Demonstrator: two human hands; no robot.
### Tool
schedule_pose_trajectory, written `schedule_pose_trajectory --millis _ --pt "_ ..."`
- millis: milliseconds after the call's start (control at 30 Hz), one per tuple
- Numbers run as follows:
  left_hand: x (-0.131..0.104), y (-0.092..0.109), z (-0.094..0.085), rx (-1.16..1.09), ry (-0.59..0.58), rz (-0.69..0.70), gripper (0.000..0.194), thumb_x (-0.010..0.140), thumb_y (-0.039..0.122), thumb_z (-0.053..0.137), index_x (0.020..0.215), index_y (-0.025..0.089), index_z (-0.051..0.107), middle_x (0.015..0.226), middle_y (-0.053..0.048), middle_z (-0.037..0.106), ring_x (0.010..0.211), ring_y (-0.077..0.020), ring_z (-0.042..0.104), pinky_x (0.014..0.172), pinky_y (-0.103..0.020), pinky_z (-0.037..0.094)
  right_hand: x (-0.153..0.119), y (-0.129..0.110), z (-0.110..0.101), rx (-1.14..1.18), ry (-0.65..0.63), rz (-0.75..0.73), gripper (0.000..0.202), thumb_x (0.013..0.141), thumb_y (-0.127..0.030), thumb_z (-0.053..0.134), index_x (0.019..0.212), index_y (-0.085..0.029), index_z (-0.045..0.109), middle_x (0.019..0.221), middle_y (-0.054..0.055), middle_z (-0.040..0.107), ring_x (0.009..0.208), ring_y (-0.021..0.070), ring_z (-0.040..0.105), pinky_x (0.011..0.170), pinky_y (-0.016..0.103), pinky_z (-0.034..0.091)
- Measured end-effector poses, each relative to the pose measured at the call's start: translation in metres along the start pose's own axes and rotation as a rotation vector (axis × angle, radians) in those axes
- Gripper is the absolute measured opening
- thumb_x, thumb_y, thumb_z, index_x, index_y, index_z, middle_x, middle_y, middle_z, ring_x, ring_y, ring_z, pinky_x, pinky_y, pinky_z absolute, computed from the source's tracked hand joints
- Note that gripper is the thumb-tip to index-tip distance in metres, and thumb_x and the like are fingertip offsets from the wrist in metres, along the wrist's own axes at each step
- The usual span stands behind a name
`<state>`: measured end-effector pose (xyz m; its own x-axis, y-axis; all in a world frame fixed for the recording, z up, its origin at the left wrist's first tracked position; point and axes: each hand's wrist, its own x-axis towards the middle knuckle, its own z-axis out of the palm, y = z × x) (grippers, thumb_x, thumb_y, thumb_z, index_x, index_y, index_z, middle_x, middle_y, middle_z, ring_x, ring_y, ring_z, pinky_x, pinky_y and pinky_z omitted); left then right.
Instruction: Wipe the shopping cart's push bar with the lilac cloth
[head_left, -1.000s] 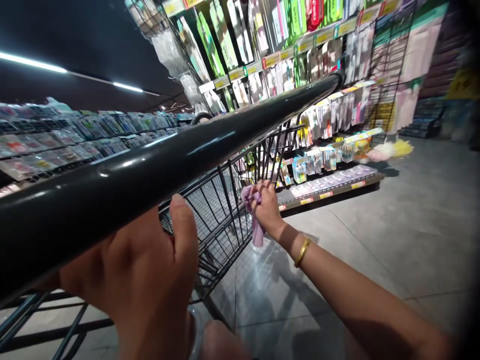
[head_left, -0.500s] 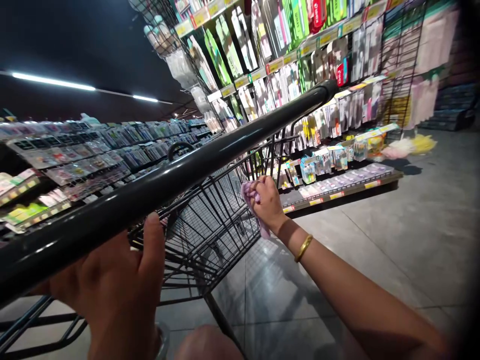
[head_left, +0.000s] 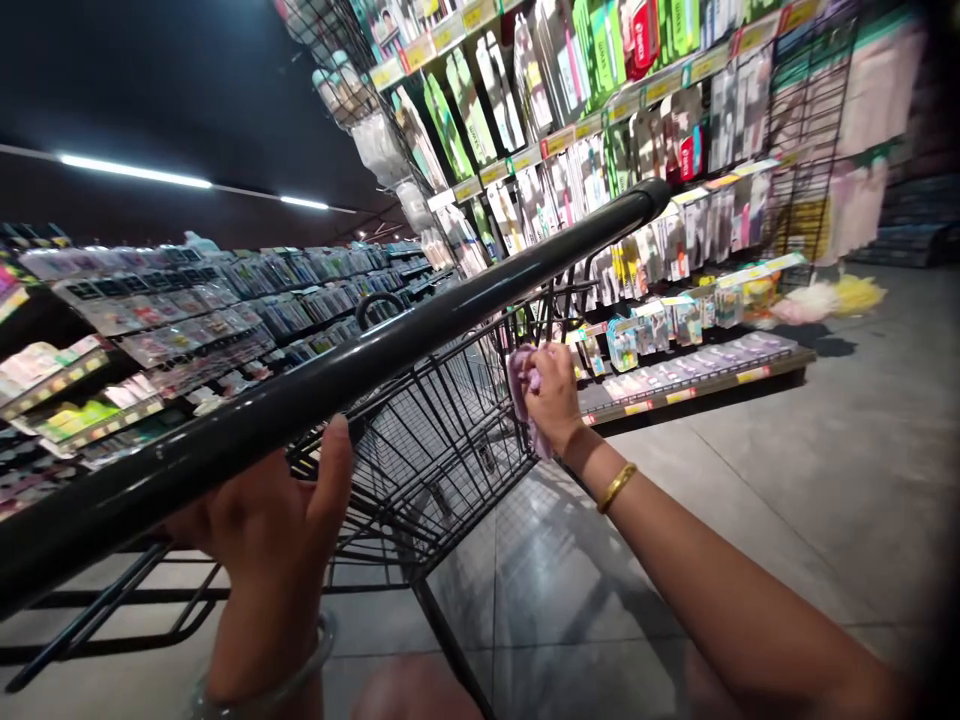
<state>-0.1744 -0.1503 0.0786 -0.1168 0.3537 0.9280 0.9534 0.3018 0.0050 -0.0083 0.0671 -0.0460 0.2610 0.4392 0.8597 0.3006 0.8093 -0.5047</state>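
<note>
While one black tubular handlebar [head_left: 420, 335] slants across the view, one light purple, soft fabric cloth [head_left: 517, 385] is bunched in the right hand [head_left: 553, 398], just beside the wire side of one black metal shopping cart [head_left: 480, 514]. The right fingers are curled tightly around the cloth, and a strip of it hangs below them. The left hand [head_left: 262, 525] is under the handlebar, its thumb raised; the other fingertips are hidden, so I cannot tell whether they grasp anything. There are two bangles: one gold metal bracelet [head_left: 616, 487] on the right wrist, one pale translucent bangle [head_left: 300, 678] on the left. Two bright white ceiling light strips show, at [head_left: 135, 171] and beyond. The cart's lower edge slopes up toward a product rack [head_left: 697, 392], whose base ends at a squared corner; open grey tiled floor [head_left: 750, 510] stretches right of it.
</note>
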Motion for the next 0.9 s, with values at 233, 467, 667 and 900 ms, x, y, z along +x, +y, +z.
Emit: schedule_pose_trajectory --millis 233,467,667,900 --pt "0.003 -0.009 0.005 -0.051 0.002 -0.044 0.055 0.082 0.06 0.052 0.121 0.023 0.063 0.132 -0.011 0.062 0.137 -0.0346 0.044 0.117 -0.055 0.028 0.031 -0.041 -0.016 0.096 0.16 -0.029 0.024 0.073 -0.004 0.052 0.089 -0.022 0.053 0.107 0.005 0.045 0.107 0.0169 0.051 0.097 0.038 0.048" --pt "0.004 -0.031 0.005 -0.035 0.038 -0.021 0.053 0.083 0.059 0.051 0.114 0.019 0.066 0.131 -0.014 0.06 0.137 -0.0376 0.041 0.117 -0.056 0.022 0.055 -0.094 -0.07 0.131 0.394 -0.185 0.015 0.078 -0.012 0.057 0.084 -0.023 0.051 0.099 0.003 0.049 0.108 0.0182 0.053 0.095 0.041 0.05" --pt "0.005 -0.066 0.006 -0.033 0.023 0.033 0.041 0.086 0.048 0.057 0.119 0.024 0.062 0.125 -0.011 0.06 0.134 -0.0332 0.042 0.118 -0.05 0.019 0.077 -0.131 -0.087 -0.015 0.464 -0.329 0.016 0.078 -0.012 0.061 0.088 -0.024 0.057 0.104 0.005 0.054 0.115 0.0219 0.054 0.101 0.047 0.047" --pt "0.01 -0.106 0.015 -0.076 0.084 0.065 0.034 0.086 0.046 0.058 0.11 0.022 0.063 0.116 -0.008 0.063 0.123 -0.0308 0.049 0.113 -0.047 0.025 0.092 -0.172 -0.059 -0.011 0.0 -0.695 0.013 0.082 -0.015 0.058 0.092 -0.024 0.058 0.103 0.001 0.066 0.104 0.0165 0.062 0.09 0.036 0.052"
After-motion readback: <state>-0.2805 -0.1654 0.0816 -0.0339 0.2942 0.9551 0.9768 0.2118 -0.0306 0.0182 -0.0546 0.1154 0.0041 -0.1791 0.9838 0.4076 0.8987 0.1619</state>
